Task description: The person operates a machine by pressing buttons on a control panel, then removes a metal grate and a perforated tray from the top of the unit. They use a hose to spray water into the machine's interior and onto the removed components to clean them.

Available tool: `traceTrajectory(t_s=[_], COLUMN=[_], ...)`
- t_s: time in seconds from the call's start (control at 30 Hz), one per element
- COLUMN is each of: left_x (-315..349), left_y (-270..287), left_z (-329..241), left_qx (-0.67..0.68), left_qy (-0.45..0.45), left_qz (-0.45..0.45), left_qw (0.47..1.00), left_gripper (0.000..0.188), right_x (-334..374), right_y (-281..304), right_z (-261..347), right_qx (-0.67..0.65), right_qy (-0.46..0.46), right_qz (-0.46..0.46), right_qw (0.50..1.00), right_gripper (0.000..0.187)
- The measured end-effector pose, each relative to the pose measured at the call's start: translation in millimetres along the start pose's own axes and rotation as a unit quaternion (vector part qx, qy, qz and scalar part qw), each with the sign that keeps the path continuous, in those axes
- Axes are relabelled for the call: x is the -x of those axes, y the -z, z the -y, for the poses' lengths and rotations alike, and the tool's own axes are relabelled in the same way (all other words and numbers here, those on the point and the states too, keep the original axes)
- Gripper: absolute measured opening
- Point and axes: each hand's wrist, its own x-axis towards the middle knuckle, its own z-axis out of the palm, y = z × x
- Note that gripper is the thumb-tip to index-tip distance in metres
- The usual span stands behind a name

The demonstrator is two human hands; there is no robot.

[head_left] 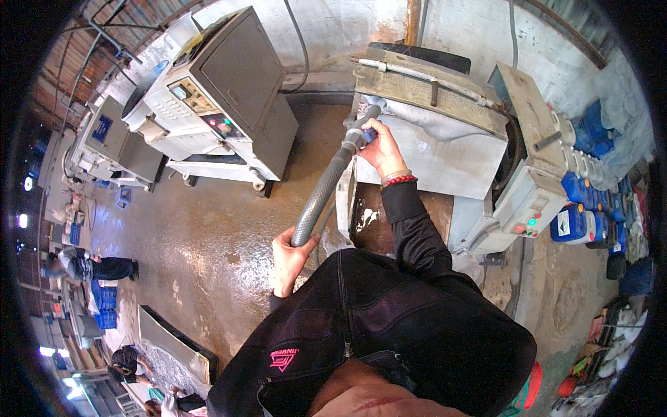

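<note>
A thick grey ribbed hose (pixel 323 191) runs up and away from my body, its near part bending down out of sight at my left hand (pixel 292 260). The fingers of that hand are wrapped round the hose. At the hose's far end sits a grey pipe valve (pixel 355 137) with a blue handle (pixel 369 135). My right hand (pixel 384 151), with a red bead bracelet on its wrist, is closed at the valve and its handle. Beyond the valve, a short pipe end (pixel 374 111) points at the whitish, wet opening of a metal machine (pixel 431 149).
Left of the hose stands a grey cabinet machine (pixel 240 69) on wheels, across a wet floor (pixel 208 222). At right are a control box (pixel 531 215) with lit buttons and several blue jerrycans (pixel 573 222). Other people (pixel 104 267) are at the far left and lower left.
</note>
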Motion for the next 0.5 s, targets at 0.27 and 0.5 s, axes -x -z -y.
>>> traceTrajectory(t_s=[0.27, 0.5], left_x=[0.1, -0.3], left_y=[2.4, -1.4], left_z=[2.1, 1.3], left_qx=[-0.013, -0.003], left_qy=[-0.001, -0.013], left_qz=[-0.004, 0.005], left_qw=[1.0, 1.0], left_gripper=[0.019, 0.017], right_x=[-1.1, -0.2], right_y=[0.6, 6.2], right_z=[-3.4, 0.3], right_qx=[-0.021, -0.065], right_qy=[0.006, 0.017], right_qz=[0.008, 0.018], right_qw=[1.0, 0.998], right_gripper=[0.023, 0.017])
